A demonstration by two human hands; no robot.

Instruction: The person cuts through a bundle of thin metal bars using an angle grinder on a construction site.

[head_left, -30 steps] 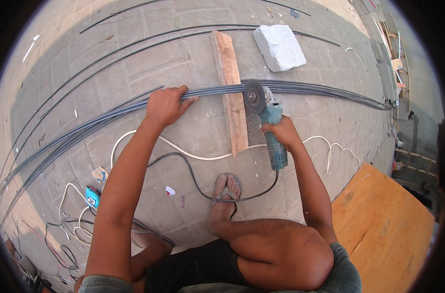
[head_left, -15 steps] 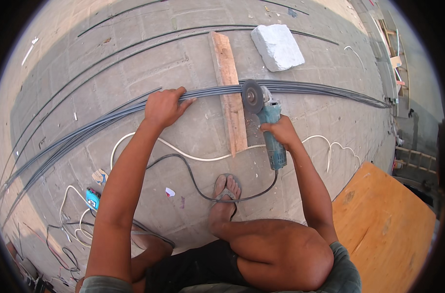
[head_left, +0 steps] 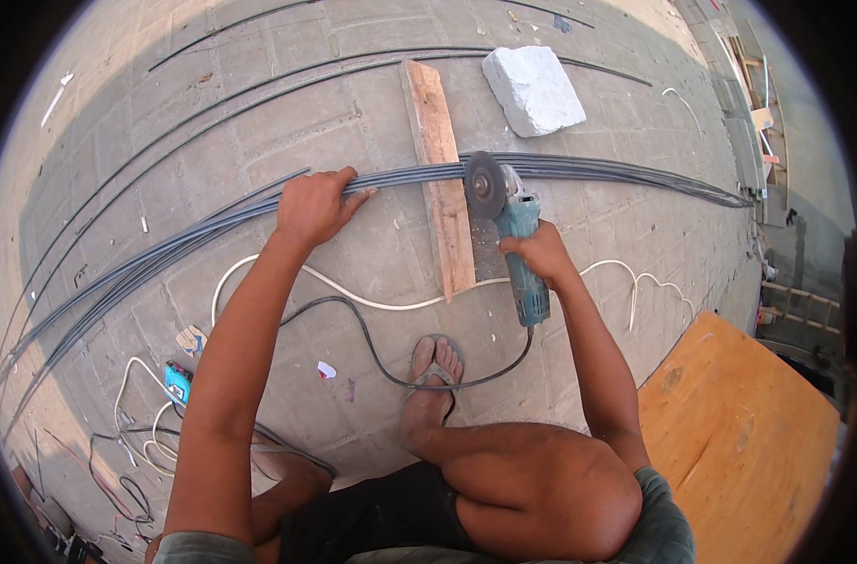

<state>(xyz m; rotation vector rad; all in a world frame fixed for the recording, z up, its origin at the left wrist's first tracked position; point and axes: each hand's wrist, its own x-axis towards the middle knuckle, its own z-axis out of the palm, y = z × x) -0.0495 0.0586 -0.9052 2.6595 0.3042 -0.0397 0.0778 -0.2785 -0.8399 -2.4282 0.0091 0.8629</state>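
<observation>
My right hand (head_left: 538, 252) is wrapped round the teal body of an angle grinder (head_left: 522, 226). Its round disc (head_left: 486, 185) stands against the bundle of steel rods (head_left: 400, 176), just right of a wooden plank (head_left: 444, 211). The rods lie across that plank, and whether the disc is biting into them I cannot tell. Farther left, my left hand (head_left: 314, 209) is closed over the same bundle and presses it down, thumb pointing right. A black cord (head_left: 370, 348) runs from the grinder's rear end and loops over my sandalled foot (head_left: 435, 362).
Beyond the plank sits a white block (head_left: 534, 91). Several loose rods (head_left: 259, 89) lie on the far paving. A white cable (head_left: 353, 293) crosses the ground before me. A teal box (head_left: 177, 383) with cables is at the left, and a plywood sheet (head_left: 743, 432) at the lower right.
Almost nothing has moved. The grinder and my right hand have shifted very slightly left; my left hand stays on the rods.
</observation>
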